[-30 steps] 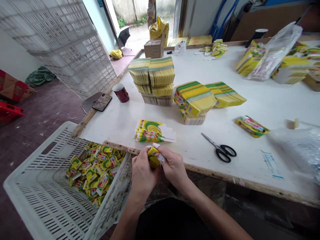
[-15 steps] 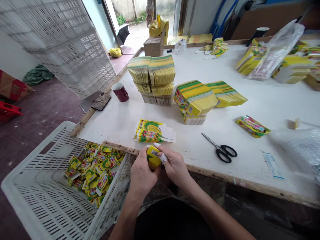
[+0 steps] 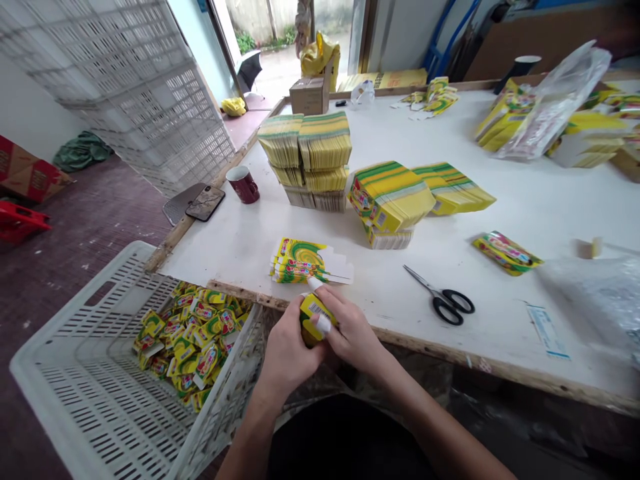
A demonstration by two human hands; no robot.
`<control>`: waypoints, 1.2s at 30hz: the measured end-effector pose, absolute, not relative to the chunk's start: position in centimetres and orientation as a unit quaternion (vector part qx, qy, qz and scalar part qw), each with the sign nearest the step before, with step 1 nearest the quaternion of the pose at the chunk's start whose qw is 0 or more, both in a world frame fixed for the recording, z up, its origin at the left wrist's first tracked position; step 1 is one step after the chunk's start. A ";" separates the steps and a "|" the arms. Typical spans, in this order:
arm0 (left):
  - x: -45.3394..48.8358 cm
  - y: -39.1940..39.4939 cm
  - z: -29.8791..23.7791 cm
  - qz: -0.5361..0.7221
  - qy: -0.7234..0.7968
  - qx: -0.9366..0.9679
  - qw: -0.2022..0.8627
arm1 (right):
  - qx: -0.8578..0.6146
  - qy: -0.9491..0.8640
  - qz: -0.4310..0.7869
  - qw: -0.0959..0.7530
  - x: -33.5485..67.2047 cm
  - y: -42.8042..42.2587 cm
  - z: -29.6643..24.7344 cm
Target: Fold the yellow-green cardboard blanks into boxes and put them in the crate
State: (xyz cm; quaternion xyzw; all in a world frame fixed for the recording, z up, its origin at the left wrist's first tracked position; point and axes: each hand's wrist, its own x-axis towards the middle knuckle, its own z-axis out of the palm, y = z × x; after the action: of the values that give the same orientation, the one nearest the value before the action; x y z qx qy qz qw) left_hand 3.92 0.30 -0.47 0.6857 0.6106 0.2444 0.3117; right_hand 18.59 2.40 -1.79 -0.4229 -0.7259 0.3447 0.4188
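Observation:
At the table's front edge I hold a small yellow carton (image 3: 314,308), its barcode face turned up. My left hand (image 3: 286,348) is closed around its left side. My right hand (image 3: 354,333) grips its right side, with white coverings on the thumb and a fingertip. Fingers hide much of the carton, so I cannot tell whether its end flaps are folded. Just beyond lies a small pile of flat printed cartons (image 3: 299,260), white flaps pointing right. Below on the left, a white plastic crate (image 3: 75,390) holds many small yellow boxes (image 3: 193,343).
Black-handled scissors (image 3: 443,301) and a printed packet (image 3: 506,253) lie to the right. Stacked carton bundles (image 3: 325,143) and a tilted bundle (image 3: 393,193) stand farther back. A maroon mug (image 3: 243,185) and a phone (image 3: 205,202) sit near the left edge. Clear plastic (image 3: 595,293) lies at right.
My hands have shifted slightly right with the carton, and it has tilted a little. The right fingers have moved over its end. The pile and crate look unchanged.

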 end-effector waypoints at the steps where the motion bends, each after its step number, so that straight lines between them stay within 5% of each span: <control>1: 3.7 0.4 -0.3 0.242 0.602 0.688 0.326 | -0.387 -0.744 0.350 0.417 19.0 2.2 -2.1; 17: 1.7 2.0 2.4 0.095 0.538 0.726 0.417 | -0.295 -0.851 0.365 0.233 21.7 3.7 -0.5; 36: 2.6 1.8 1.6 0.130 0.564 0.720 0.382 | -0.325 -0.771 0.444 0.321 20.6 2.3 -1.6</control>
State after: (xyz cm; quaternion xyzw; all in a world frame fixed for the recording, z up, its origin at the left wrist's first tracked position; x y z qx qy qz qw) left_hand 2.62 1.78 1.59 0.7204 0.5640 0.1296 0.3822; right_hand 20.57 2.30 -1.63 -0.3252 -0.7706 0.4443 0.3209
